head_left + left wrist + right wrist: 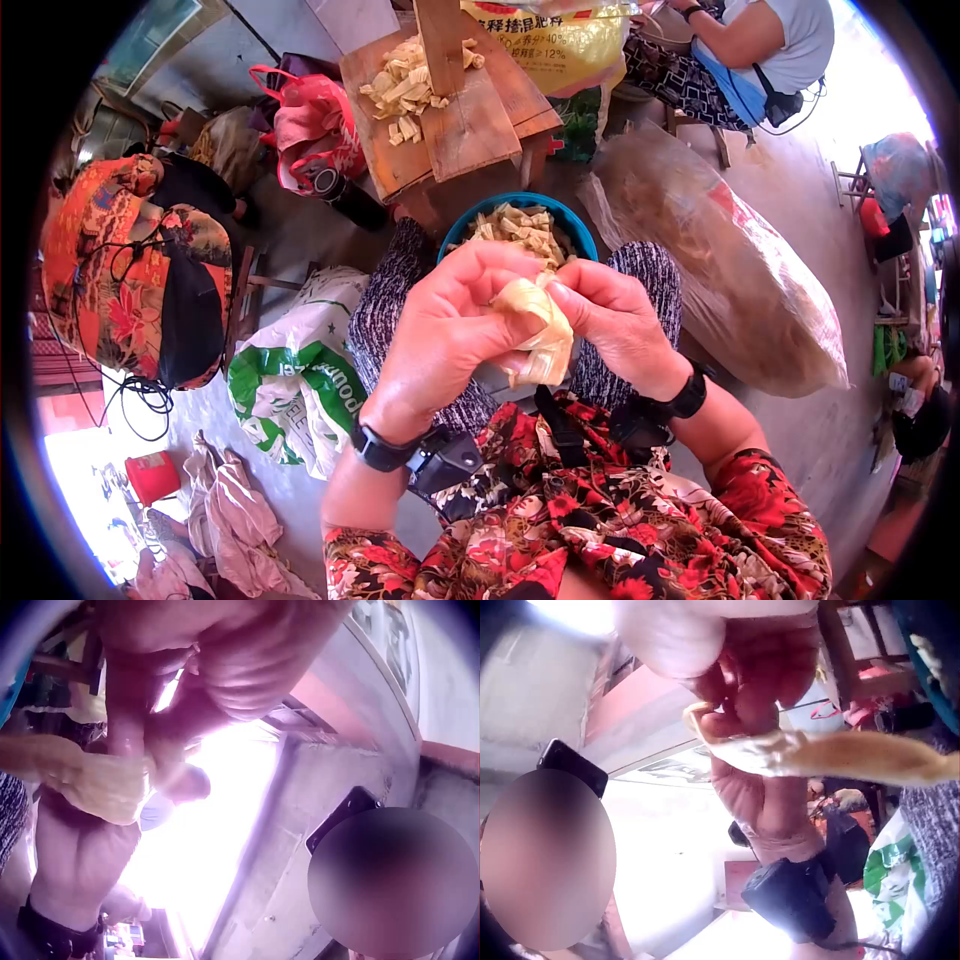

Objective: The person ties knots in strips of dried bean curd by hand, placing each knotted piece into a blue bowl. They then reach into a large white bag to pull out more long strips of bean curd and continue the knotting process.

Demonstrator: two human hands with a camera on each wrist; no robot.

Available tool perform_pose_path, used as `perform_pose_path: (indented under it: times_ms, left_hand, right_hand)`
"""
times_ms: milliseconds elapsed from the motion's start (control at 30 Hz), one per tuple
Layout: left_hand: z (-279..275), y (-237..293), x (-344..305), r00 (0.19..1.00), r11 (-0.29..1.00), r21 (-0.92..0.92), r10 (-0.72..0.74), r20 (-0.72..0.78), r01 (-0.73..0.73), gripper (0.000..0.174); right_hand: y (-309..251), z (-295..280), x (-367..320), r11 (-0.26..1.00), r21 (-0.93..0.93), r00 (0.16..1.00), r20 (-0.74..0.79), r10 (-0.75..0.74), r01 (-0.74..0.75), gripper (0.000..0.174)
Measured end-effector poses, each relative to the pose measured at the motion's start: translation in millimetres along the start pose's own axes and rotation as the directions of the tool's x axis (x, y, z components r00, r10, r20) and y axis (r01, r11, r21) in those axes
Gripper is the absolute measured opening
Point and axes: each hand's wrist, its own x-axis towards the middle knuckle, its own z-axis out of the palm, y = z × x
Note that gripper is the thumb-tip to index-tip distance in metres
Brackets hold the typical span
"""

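Both hands meet over the lap, working a pale yellow strip (540, 325) that looks like dried husk. My left hand (440, 315) pinches it between thumb and fingers, with a loop bulging over the thumb. On the other side, my right hand (622, 318) pinches its upper end with thumb and forefinger. The strip (840, 757) stretches out flat to one side in the right wrist view. Just beyond the hands is a blue basin (582, 228) filled with short, folded pale pieces (520, 228), partly hidden by the fingers.
A wooden stool (470, 140) behind the basin bears more pale pieces (410, 80). A large clear plastic sack (730, 260) lies at right, a white-and-green bag (305, 370) at left. A black bottle (350, 200) stands near a red bag (315, 120). Another person (750, 45) sits at upper right.
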Motion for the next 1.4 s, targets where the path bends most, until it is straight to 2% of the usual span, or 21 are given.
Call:
perform_pose_path:
  times_ms: [133,233,267,367,433,500,567,667,767,800,900,933,967,1033,1067,1100,1167,1200,1233,1300,1400]
  left_hand:
    - [-7.8,0.4,1.4,0.999,0.999,0.021,-0.034,-0.026,0.035,0.011]
    - [-10.0,-8.3,5.9,0.971,0.921,0.372,0.181,-0.156,-0.112,0.008]
    - [-7.2,-10.3,6.5,0.978,0.936,0.344,0.139,-0.154,-0.079,0.005]
    - [3.2,-15.7,5.4,0.963,0.807,0.547,0.270,-0.011,-0.220,0.006]
    - [1.8,-17.5,4.8,0.986,0.962,0.244,0.146,-0.076,-0.124,0.018]
    - [-9.6,-21.0,7.5,0.993,0.999,-0.030,0.034,-0.116,-0.038,0.026]
    - [-9.6,-24.7,7.5,0.996,0.995,-0.093,-0.054,-0.071,0.047,0.028]
    - [-15.0,-23.7,3.0,0.961,0.956,-0.117,-0.260,0.097,0.271,0.032]
    - [-17.7,-22.7,6.0,0.924,0.956,-0.114,-0.222,0.312,0.269,0.031]
    - [-13.1,-22.5,6.4,0.951,0.973,-0.106,-0.172,0.257,0.204,0.029]
    - [-7.5,-16.3,8.3,0.959,0.963,0.049,-0.268,0.087,0.265,0.027]
    - [-6.7,-10.9,7.1,0.950,0.941,0.151,-0.311,0.027,0.304,0.026]
    - [-3.1,-4.6,6.5,0.952,0.930,0.222,-0.304,0.018,0.293,0.026]
    - [3.9,3.3,4.8,0.953,0.890,0.357,-0.304,0.005,0.283,0.026]
    - [2.6,-4.4,5.4,0.981,0.914,0.360,-0.191,-0.026,0.188,0.028]
    - [-7.6,-4.0,2.9,0.986,0.945,0.300,-0.156,0.059,0.131,0.025]
    - [-33.6,0.7,-0.8,0.998,0.958,0.278,-0.065,-0.014,0.066,0.018]
    - [-38.9,2.1,-0.7,0.998,0.946,0.322,-0.026,-0.059,0.044,0.010]
    - [-41.5,3.7,0.4,0.997,0.932,0.362,0.001,-0.075,0.026,0.010]
    - [-44.1,5.9,3.5,0.992,0.902,0.432,0.066,-0.109,-0.013,0.010]
    - [-37.7,7.2,9.9,0.984,0.817,0.565,0.171,-0.055,-0.110,0.010]
  right_hand:
    - [4.8,3.2,4.0,1.000,0.025,0.996,-0.093,-0.002,0.004,0.020]
    - [-2.8,6.5,2.8,0.978,-0.004,0.971,-0.113,-0.209,0.210,0.028]
    - [0.2,-0.3,0.7,0.962,-0.192,0.978,-0.044,-0.205,0.193,0.039]
    - [-0.1,7.1,-0.5,0.931,-0.321,0.952,-0.184,-0.243,0.176,0.038]
    - [-4.7,-1.5,0.4,0.979,0.203,0.992,-0.123,0.026,0.000,0.037]
    - [-3.9,-13.7,-2.1,0.817,0.526,0.971,0.114,0.210,-0.238,0.040]
    - [-4.3,-9.5,-2.1,0.788,0.559,0.967,0.160,0.200,-0.256,0.047]
    - [-11.6,-7.3,-0.8,0.875,0.461,0.985,0.149,0.087,-0.147,0.044]
    - [-17.7,0.4,0.0,0.967,0.255,0.995,0.095,0.000,-0.024,0.043]
    - [-12.0,0.7,1.7,0.979,0.199,0.997,0.048,-0.063,0.052,0.032]
    - [-11.8,-9.6,-0.2,0.935,-0.300,0.971,-0.086,-0.224,0.189,0.022]
    - [-24.6,-7.1,-3.7,0.975,-0.185,0.984,-0.101,-0.146,0.126,0.011]
    - [-25.7,-19.7,-2.5,0.942,-0.328,0.997,0.029,-0.065,0.071,0.017]
    - [-23.9,-3.0,-0.4,0.855,-0.519,1.000,0.015,-0.009,0.015,0.025]
    - [-20.4,-4.0,0.7,0.925,-0.373,0.997,0.063,-0.051,0.071,0.025]
    - [-29.7,-7.9,-3.7,0.951,-0.310,0.999,0.032,0.016,-0.005,0.026]
    - [-53.5,-14.7,-14.8,0.974,-0.163,0.987,-0.008,0.158,-0.158,0.027]
    - [-42.5,-18.6,-8.8,0.951,-0.299,0.992,0.069,0.109,-0.083,0.030]
    - [-40.4,-23.1,-2.2,0.920,-0.373,0.969,0.155,0.192,-0.123,0.032]
    - [-22.6,-26.9,14.3,0.938,-0.327,0.984,0.163,-0.068,0.119,0.035]
    - [-40.4,-30.3,30.6,0.955,-0.261,0.964,0.187,0.190,-0.137,0.039]
